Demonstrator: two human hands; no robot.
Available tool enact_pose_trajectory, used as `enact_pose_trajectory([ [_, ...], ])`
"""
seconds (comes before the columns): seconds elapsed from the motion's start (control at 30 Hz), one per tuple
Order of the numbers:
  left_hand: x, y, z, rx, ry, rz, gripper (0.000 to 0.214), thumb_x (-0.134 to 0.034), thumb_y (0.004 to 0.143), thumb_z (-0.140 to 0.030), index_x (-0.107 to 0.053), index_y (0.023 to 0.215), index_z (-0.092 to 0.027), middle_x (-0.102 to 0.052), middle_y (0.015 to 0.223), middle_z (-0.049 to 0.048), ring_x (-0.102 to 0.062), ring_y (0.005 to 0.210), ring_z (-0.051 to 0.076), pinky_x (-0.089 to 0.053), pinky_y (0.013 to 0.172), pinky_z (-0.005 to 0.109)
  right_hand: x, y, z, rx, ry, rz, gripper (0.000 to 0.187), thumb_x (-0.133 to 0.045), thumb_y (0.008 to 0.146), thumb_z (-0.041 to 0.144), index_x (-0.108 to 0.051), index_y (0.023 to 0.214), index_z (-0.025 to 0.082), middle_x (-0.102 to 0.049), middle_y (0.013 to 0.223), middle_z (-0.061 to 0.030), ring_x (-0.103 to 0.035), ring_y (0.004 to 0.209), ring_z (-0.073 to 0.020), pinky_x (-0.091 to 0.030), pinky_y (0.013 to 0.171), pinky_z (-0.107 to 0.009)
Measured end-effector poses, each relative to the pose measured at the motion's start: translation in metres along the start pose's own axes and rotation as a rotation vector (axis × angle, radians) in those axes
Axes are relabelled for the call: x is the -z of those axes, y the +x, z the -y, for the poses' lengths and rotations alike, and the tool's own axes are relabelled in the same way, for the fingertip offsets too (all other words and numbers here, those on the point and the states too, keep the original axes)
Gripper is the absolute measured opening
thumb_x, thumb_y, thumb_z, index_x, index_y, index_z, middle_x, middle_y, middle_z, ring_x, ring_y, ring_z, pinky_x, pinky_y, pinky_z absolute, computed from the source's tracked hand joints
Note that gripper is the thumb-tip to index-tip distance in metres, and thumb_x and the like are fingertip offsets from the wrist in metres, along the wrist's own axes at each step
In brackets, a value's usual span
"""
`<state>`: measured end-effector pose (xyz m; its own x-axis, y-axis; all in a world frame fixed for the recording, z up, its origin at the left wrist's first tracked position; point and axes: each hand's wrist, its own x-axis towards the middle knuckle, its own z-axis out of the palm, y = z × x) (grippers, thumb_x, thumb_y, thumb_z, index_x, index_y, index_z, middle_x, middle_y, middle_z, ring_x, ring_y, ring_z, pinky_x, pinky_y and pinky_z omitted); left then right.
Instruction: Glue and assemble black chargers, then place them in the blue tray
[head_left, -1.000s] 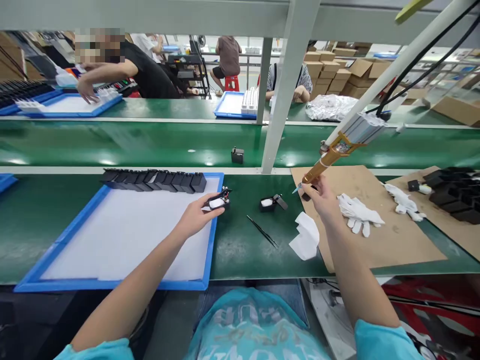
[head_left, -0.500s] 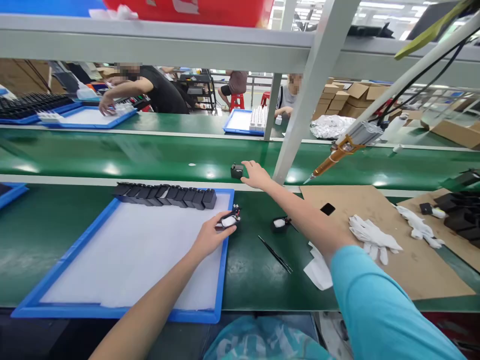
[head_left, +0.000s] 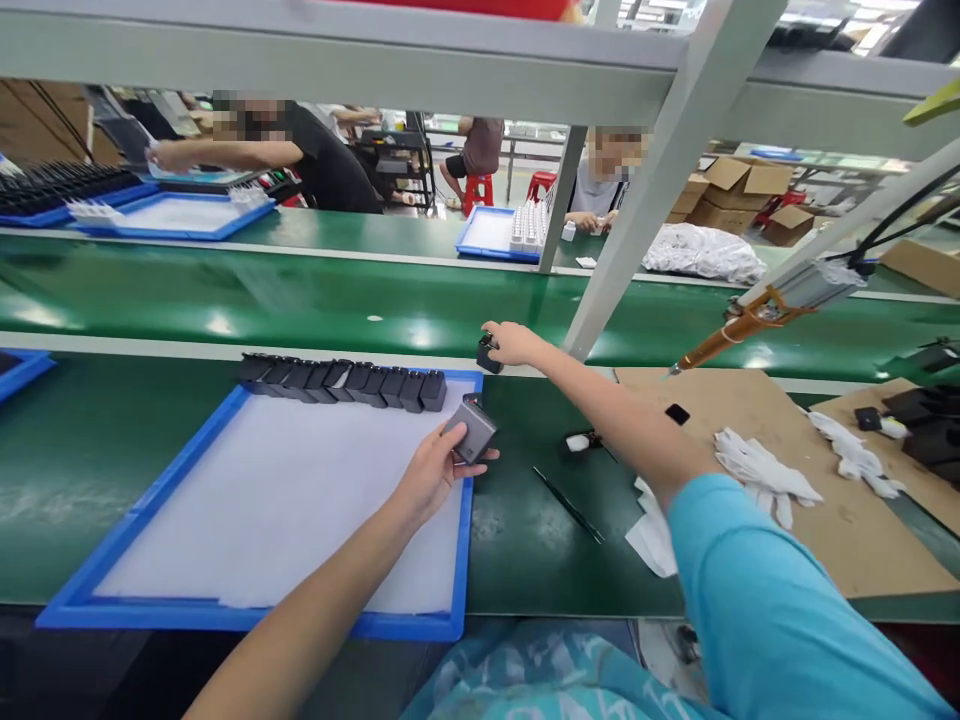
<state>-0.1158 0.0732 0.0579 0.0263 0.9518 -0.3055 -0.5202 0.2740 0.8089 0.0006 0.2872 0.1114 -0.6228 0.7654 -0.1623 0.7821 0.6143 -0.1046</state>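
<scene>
My left hand (head_left: 439, 470) grips a small dark grey block-shaped part (head_left: 470, 432) over the right rim of the blue tray (head_left: 225, 615). My right hand (head_left: 511, 343) is stretched forward to the near edge of the conveyor belt (head_left: 300, 295), its fingers closed on a small black part (head_left: 487, 354). A row of several black parts (head_left: 345, 380) lines the tray's far edge on its white liner. A small open black part with a white inside (head_left: 581, 441) and black tweezers (head_left: 568, 504) lie on the green bench between my arms.
A suspended amber-handled tool (head_left: 720, 340) hangs over a cardboard sheet (head_left: 862, 540) with white gloves (head_left: 761, 475) and a white wipe (head_left: 651, 540). A slanted metal post (head_left: 637, 200) rises behind my right hand. Other people work at trays across the belt.
My right hand left the hanging tool, reached to the belt and closed on the black part there. My left hand lifted and turned its part, now showing a grey face.
</scene>
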Motion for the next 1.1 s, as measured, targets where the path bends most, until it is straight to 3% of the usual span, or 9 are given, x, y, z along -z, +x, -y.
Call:
enact_pose_trajectory([
  [0.13, -0.01, -0.007, -0.009, 0.164, -0.189, -0.024, 0.028, -0.046, 0.095, -0.027, -0.064, 0.107, -0.008, -0.074, 0.086, 0.0121, -0.072, 0.065, 0.018, -0.056, 0.046, 0.019, -0.017, -0.071, -0.005, 0.084, -0.049, 0.076, 0.062, -0.056, 0.088, 0.025, -0.035, 0.147, 0.028, -0.066, 0.112, -0.0131, -0.067, 0.098, -0.0285, -0.05, 0.076, -0.032],
  [0.27, -0.015, -0.012, -0.012, 0.215, -0.274, -0.033, 0.036, -0.036, 0.099, -0.027, -0.065, 0.102, -0.006, -0.073, 0.074, 0.0115, -0.069, 0.056, 0.016, -0.053, 0.041, 0.017, -0.035, -0.126, 0.004, 0.061, -0.099, 0.053, 0.062, -0.051, 0.089, 0.021, -0.033, 0.148, 0.02, -0.061, 0.117, -0.0173, -0.067, 0.091, -0.029, -0.049, 0.075, -0.036],
  [0.37, -0.016, -0.013, -0.011, 0.191, -0.283, -0.021, 0.038, -0.034, 0.1, -0.029, -0.065, 0.104, -0.008, -0.073, 0.077, 0.012, -0.07, 0.059, 0.017, -0.055, 0.046, 0.019, -0.04, -0.157, 0.014, 0.074, -0.125, -0.101, 0.059, -0.049, 0.09, 0.02, -0.032, 0.146, 0.012, -0.054, 0.129, -0.0217, -0.059, 0.112, -0.0327, -0.045, 0.091, -0.042],
  [0.43, -0.015, -0.012, -0.008, 0.159, -0.279, 0.0, 0.038, -0.035, 0.1, -0.031, -0.065, 0.104, -0.009, -0.073, 0.08, 0.0125, -0.07, 0.06, 0.017, -0.055, 0.048, 0.021, -0.048, -0.182, 0.02, 0.105, -0.093, -0.248, 0.045, -0.047, 0.093, 0.024, -0.045, 0.136, 0.011, -0.056, 0.129, -0.0187, -0.056, 0.116, -0.0302, -0.044, 0.096, -0.04],
  [0.57, -0.013, -0.009, 0.0, 0.087, -0.276, 0.041, 0.032, -0.044, 0.097, -0.034, -0.066, 0.1, -0.012, -0.072, 0.079, 0.0113, -0.064, 0.056, 0.015, -0.051, 0.048, 0.022, -0.089, -0.232, 0.024, 0.003, -0.008, -0.178, 0.023, -0.047, 0.095, 0.03, -0.061, 0.109, 0.018, -0.067, 0.096, -0.0072, -0.066, 0.081, -0.0207, -0.049, 0.064, -0.029],
  [0.7, -0.014, -0.009, 0.005, 0.069, -0.257, 0.066, 0.027, -0.052, 0.094, -0.036, -0.066, 0.105, -0.015, -0.072, 0.082, 0.0104, -0.063, 0.06, 0.014, -0.048, 0.05, 0.022, -0.133, -0.253, 0.017, -0.166, -0.012, -0.191, 0.022, -0.048, 0.094, 0.023, -0.062, 0.109, 0.016, -0.067, 0.095, -0.0104, -0.066, 0.087, -0.0252, -0.051, 0.065, -0.032],
  [0.8, -0.015, -0.01, 0.008, 0.07, -0.227, 0.061, 0.025, -0.058, 0.091, -0.033, -0.066, 0.109, -0.017, -0.072, 0.091, 0.0094, -0.068, 0.077, 0.018, -0.05, 0.054, 0.022, -0.144, -0.255, 0.013, -0.168, 0.314, -0.272, 0.022, -0.045, 0.096, 0.024, -0.063, 0.106, 0.016, -0.065, 0.095, -0.0101, -0.064, 0.09, -0.0241, -0.052, 0.075, -0.036],
  [0.97, -0.011, -0.009, 0.015, 0.09, -0.147, 0.075, 0.025, -0.064, 0.087, -0.03, -0.068, 0.104, -0.013, -0.073, 0.096, 0.0114, -0.069, 0.082, 0.02, -0.055, 0.064, 0.025, -0.145, -0.259, 0.025, -0.093, 1.428, -0.264, 0.041, -0.058, 0.089, 0.038, -0.054, 0.128, 0.026, -0.058, 0.089, -0.002, -0.059, 0.073, -0.0145, -0.053, 0.06, -0.028],
  [1.1, -0.011, -0.009, 0.019, 0.129, -0.111, 0.073, 0.022, -0.065, 0.086, -0.028, -0.069, 0.1, -0.011, -0.073, 0.088, 0.0101, -0.069, 0.078, 0.019, -0.058, 0.065, 0.026, -0.152, -0.261, 0.048, -0.057, 1.903, -0.23, 0.026, -0.069, 0.082, 0.038, -0.065, 0.104, 0.023, -0.06, 0.08, -0.0001, -0.062, 0.07, -0.0136, -0.055, 0.064, -0.029],
])
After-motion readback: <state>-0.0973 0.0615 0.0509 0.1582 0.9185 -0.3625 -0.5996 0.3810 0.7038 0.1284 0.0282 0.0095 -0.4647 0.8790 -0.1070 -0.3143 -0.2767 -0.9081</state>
